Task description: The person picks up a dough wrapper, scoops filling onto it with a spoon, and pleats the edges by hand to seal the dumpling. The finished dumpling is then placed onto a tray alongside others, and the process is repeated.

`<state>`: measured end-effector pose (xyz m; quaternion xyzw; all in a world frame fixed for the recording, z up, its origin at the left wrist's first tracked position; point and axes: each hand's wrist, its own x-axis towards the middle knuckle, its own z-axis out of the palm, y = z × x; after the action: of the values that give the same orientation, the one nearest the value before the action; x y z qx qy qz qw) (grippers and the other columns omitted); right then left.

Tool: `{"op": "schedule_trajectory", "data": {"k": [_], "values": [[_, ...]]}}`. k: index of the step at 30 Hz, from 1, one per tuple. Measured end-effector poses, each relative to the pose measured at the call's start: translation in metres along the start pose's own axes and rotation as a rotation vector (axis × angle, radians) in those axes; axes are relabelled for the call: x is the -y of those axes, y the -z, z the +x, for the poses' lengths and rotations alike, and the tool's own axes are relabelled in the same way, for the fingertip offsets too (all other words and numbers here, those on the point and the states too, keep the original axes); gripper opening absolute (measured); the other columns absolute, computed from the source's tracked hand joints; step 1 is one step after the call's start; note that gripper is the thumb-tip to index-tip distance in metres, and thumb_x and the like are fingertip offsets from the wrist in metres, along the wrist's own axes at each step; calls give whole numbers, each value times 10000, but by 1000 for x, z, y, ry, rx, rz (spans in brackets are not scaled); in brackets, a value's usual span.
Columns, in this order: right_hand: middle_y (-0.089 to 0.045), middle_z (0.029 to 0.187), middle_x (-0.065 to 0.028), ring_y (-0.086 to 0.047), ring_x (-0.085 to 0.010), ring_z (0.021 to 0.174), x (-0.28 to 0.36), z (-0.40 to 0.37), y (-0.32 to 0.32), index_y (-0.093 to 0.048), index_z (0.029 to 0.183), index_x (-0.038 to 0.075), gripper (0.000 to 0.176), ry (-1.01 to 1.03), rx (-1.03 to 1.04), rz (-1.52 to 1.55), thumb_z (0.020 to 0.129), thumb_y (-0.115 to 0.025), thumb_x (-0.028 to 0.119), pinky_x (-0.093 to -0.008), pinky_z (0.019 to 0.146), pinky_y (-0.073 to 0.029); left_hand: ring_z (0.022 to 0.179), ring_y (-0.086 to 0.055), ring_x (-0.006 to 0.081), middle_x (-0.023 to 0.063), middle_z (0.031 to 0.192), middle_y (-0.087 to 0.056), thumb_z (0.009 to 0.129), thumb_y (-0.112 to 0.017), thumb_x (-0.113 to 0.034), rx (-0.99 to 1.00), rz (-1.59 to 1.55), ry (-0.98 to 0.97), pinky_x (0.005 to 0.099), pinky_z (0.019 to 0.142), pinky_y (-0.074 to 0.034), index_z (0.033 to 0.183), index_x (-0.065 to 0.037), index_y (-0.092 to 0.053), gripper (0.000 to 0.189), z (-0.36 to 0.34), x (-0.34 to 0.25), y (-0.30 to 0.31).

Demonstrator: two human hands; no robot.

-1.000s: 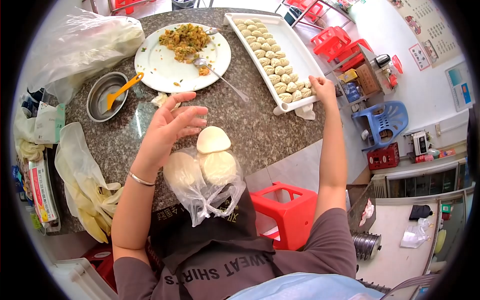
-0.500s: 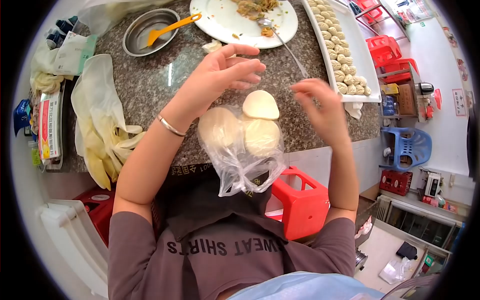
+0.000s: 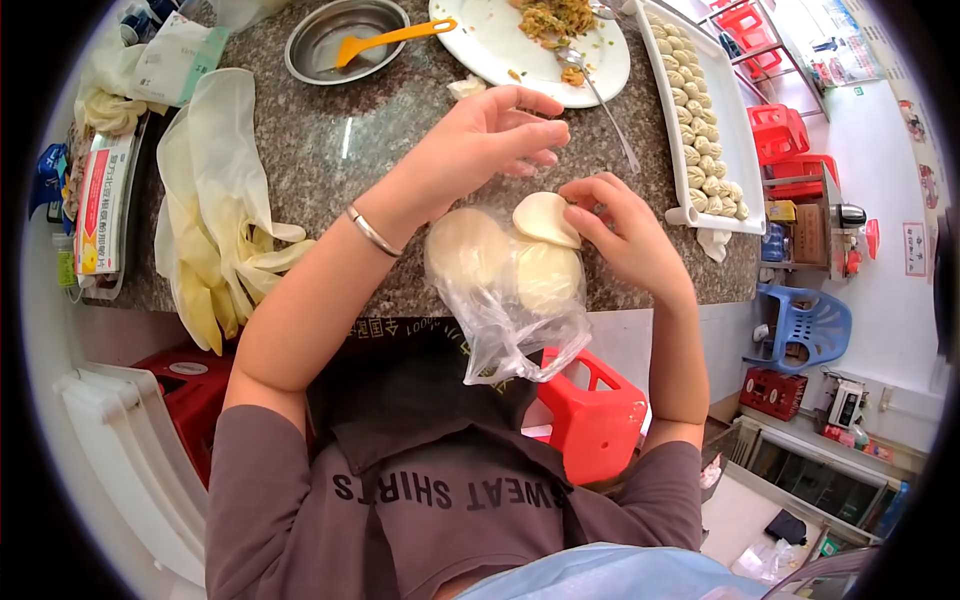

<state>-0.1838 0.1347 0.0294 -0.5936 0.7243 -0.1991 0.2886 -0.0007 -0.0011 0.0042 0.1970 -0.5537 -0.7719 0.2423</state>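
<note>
My right hand [image 3: 628, 232] pinches the right edge of a round dumpling wrapper [image 3: 540, 220], between thumb and fingers. That wrapper lies over the top of a clear plastic bag [image 3: 510, 345] with two stacks of round dough wrappers [image 3: 548, 277] showing through it. My left hand [image 3: 490, 145] hangs above the counter just up and left of the wrapper, its fingers loosely curled and apart, nothing in them. Beyond it a white plate [image 3: 470, 45] carries minced filling [image 3: 555, 22] and a metal spoon [image 3: 603, 103].
A long white tray [image 3: 745, 150] holds rows of pleated dumplings [image 3: 700, 140] at the right. A steel bowl [image 3: 310, 60] with an orange spatula [image 3: 395, 38] stands at the back. Pale gloves [image 3: 215, 215] lie left on the granite counter [image 3: 320, 185]; a red stool [image 3: 600, 425] is below.
My right hand has moved left and down and taken hold of the wrapper's edge, which now tilts. My left hand stays empty. The whole view has shifted slightly.
</note>
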Motion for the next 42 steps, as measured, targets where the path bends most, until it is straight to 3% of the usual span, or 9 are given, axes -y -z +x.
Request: {"op": "schedule_trajectory", "data": {"k": [3,7,11,14,16,18,22,31,42], "values": [[-628,963,-119,-624,-261,873,7,-10,2,-664,984,37,239,284,-10,40,826,-701,213,-380,776,-483,975,-645,142,95,1131,-657,924,-641,-305,0,10,-4,267,830,-518,1238,-51,-558,412,0,-1,1],[-643,896,-121,-639,-264,847,11,-13,-6,-679,940,25,195,218,19,-41,826,-699,181,-383,754,-490,975,-646,142,84,1113,-663,920,-645,-315,7,23,-18,266,835,-514,1236,-55,-562,417,1,1,0],[-651,827,-128,-644,-269,744,17,-16,3,-677,874,0,106,186,-313,13,825,-680,94,-337,687,-499,971,-646,141,82,1106,-665,919,-645,-320,-18,39,-34,266,831,-514,1232,-55,-563,418,0,0,2],[-650,844,-110,-643,-260,758,32,-43,7,-682,871,16,113,355,-260,-55,802,-711,101,-339,691,-502,966,-646,139,82,1105,-666,918,-646,-322,-9,45,-43,267,829,-514,1226,-55,-565,416,-1,0,1],[-648,876,-99,-644,-246,789,39,-55,-5,-687,884,33,134,413,-75,-132,782,-734,106,-342,701,-504,966,-645,132,76,1096,-670,918,-645,-324,-3,43,-30,267,827,-512,1218,-57,-570,409,-1,1,0],[-647,914,-101,-643,-252,830,34,-58,-9,-689,916,33,166,389,48,-103,780,-739,112,-349,723,-505,968,-641,123,67,1086,-674,918,-645,-326,18,38,-41,264,828,-509,1212,-57,-577,404,-1,2,-1],[-643,920,-105,-639,-269,857,20,-47,-14,-697,955,29,199,216,-291,-18,778,-739,107,-358,743,-505,953,-635,106,63,1072,-675,914,-655,-329,52,106,-51,251,819,-501,1194,-61,-591,394,-1,3,-1],[-643,919,-58,-608,-239,842,9,-50,-40,-713,900,86,174,303,-454,-146,733,-760,101,-358,795,-446,886,-589,81,25,970,-640,894,-693,-278,149,171,-66,231,779,-478,1151,-35,-597,367,-2,7,-4],[-629,980,-33,-592,-256,960,25,-38,-45,-705,893,103,181,383,-455,-221,723,-762,129,-400,899,-400,949,-605,100,63,1025,-651,901,-683,-254,159,158,-60,253,848,-492,1153,-22,-595,354,-2,8,-2]]}}
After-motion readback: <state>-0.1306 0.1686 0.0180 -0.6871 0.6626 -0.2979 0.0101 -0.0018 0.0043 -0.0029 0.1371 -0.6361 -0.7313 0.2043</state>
